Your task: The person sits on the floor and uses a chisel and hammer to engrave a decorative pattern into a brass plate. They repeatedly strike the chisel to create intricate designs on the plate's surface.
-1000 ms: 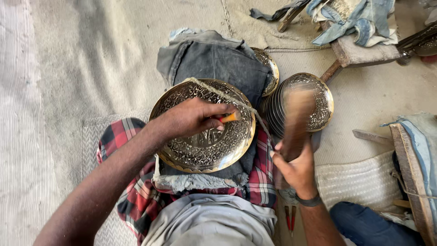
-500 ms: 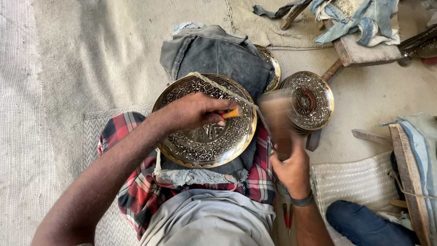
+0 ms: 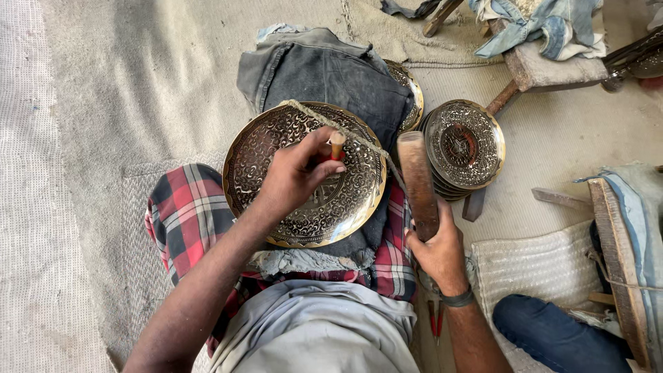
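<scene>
my left hand (image 3: 297, 176) is clenched on a small chisel (image 3: 336, 144) set on the big engraved brass plate (image 3: 304, 176) in my lap; my right hand (image 3: 435, 245) grips a wooden mallet (image 3: 418, 183) beside it. one stack of smaller plates (image 3: 464, 146) rests on the sandy floor (image 3: 138, 83), another plate (image 3: 407, 83) under dark cloth (image 3: 324, 69)

No packages, labels, signs or screens are seen anywhere in view, whether near either grip or well apart.
</scene>
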